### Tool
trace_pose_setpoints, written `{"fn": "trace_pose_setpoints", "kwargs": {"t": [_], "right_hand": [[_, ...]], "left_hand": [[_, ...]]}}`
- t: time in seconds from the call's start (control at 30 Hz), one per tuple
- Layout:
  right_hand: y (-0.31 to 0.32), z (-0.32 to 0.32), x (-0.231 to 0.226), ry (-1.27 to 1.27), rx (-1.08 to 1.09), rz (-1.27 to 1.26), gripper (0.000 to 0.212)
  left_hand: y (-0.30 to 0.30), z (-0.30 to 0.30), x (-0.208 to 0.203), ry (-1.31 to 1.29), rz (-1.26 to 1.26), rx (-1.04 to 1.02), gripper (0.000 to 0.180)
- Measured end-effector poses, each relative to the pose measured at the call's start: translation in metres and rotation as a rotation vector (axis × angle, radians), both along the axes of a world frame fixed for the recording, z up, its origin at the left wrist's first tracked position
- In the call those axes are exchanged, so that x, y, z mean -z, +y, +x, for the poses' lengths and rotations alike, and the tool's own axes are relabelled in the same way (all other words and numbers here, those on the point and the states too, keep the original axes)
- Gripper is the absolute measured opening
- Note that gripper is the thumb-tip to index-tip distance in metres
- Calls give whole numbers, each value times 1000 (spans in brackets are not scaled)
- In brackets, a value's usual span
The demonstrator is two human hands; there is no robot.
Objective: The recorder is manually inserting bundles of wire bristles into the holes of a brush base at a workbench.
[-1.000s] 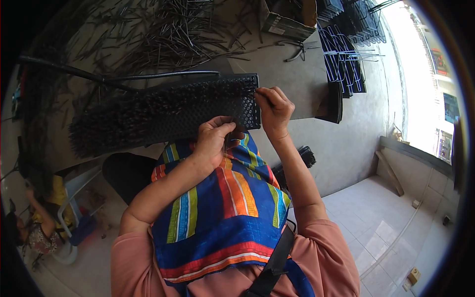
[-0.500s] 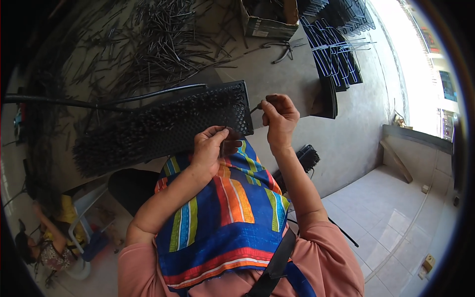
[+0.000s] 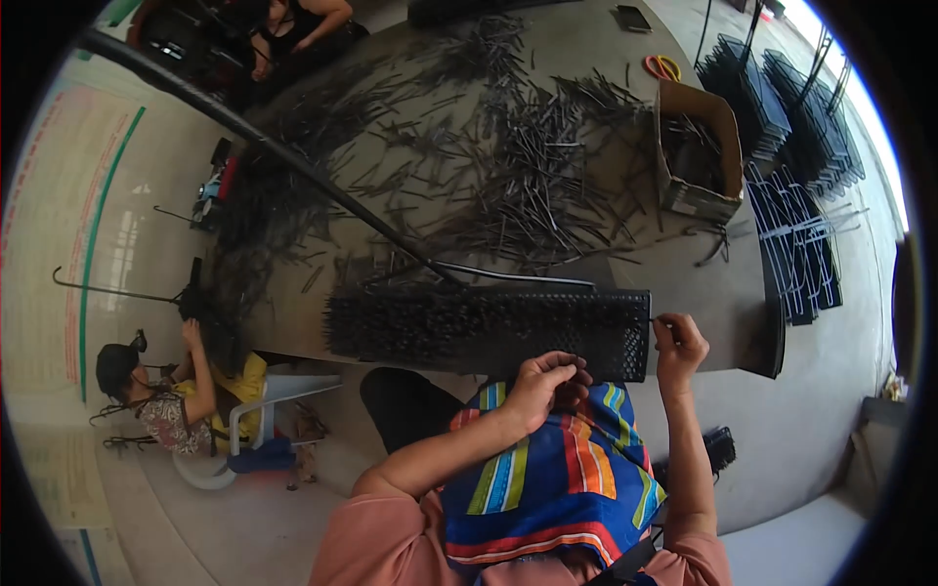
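Observation:
A long rectangular black mesh panel (image 3: pixel 596 337) lies along the near edge of the table, above my lap. Short dark strips like bristles (image 3: pixel 420 322) stand densely over its left and middle part, while open mesh shows toward the right end. My left hand (image 3: pixel 547 391) is at the panel's lower edge, thumb pressed to curled fingers; what they hold, if anything, is hidden. Just off the panel's right end, my right hand (image 3: pixel 681 352) pinches a thin dark strip (image 3: pixel 657 320) whose tip points at the mesh. A long black rod (image 3: pixel 322 186) slants to the panel's far side.
Loose dark strips (image 3: pixel 537 156) are heaped over the table. At its far right stand an open cardboard box (image 3: pixel 699 200), scissors (image 3: pixel 662 67) and a phone (image 3: pixel 633 18). Black wire racks (image 3: pixel 796 244) lean beyond the right edge. One co-worker (image 3: pixel 176 400) sits at left, another (image 3: pixel 303 24) at the far side.
The view has swung left and up, showing more of the table and the co-workers. Both hands stay at the panel's right part, the right one still pinching a strip, now closer to the mesh edge.

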State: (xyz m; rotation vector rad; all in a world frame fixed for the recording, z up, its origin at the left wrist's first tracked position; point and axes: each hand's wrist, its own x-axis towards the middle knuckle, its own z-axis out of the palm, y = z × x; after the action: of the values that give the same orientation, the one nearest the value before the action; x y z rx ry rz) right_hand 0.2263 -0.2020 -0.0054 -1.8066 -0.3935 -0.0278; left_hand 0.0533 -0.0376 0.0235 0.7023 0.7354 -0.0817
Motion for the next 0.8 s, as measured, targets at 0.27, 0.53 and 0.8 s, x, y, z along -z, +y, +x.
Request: {"fn": "trace_pose_setpoints", "kwargs": {"t": [0.27,0.53,0.8], "right_hand": [[13,6,-13,-103,-111,-287,14],[10,-2,9,-94,-31,-222,20],[-2,-16,40,183,40,-64,5]], "left_hand": [[118,-58,-104,42,515,-434,14],[278,-2,-163,-95,954,-704,8],[451,113,-206,45,1316,-744,12]]}}
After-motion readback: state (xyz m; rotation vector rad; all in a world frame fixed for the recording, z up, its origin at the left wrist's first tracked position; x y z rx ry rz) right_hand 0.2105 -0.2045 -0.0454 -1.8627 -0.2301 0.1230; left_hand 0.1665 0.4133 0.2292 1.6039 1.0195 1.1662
